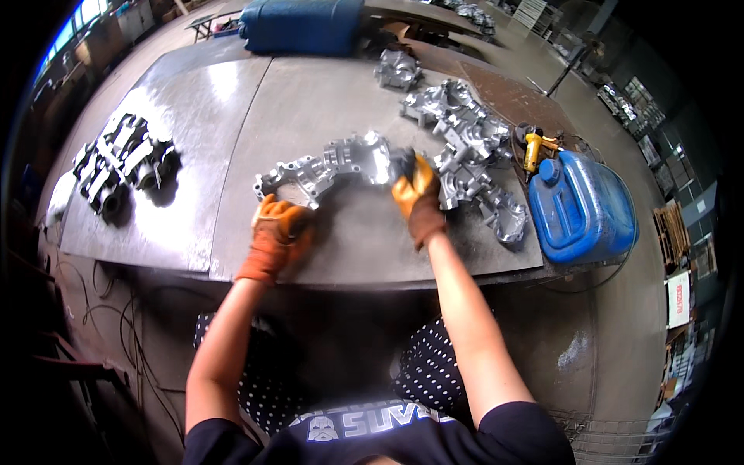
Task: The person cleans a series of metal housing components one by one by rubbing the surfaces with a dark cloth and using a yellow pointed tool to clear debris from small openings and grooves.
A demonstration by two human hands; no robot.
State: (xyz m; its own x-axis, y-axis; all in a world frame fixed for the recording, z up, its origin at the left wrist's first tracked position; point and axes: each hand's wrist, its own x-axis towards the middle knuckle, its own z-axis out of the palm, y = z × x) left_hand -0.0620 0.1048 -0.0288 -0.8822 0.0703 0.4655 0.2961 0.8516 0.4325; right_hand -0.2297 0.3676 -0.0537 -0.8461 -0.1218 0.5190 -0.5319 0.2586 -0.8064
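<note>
A silver metal casting [358, 159] lies across the middle of the metal-topped table; I cannot tell whether its left stretch [298, 177] is a separate piece. My left hand [277, 231], in an orange work glove, is closed with curled fingers at the near left end of the casting. At the other end, my right hand [418, 194] wears a yellow-orange glove with a brown cuff. Its fingers are bent down onto the casting's right edge, and dark, blurred fingertips hide the contact. Right beside that hand are several silver castings [465, 139] in a heap.
Darker-looking castings [124, 163] are grouped on the table [232, 240] at the left. A blue jerrycan [581, 205] stands at the right edge, with a yellow air gun [533, 151] behind it. A large blue container [302, 25] is at the far edge. Cables [128, 333] trail on the floor.
</note>
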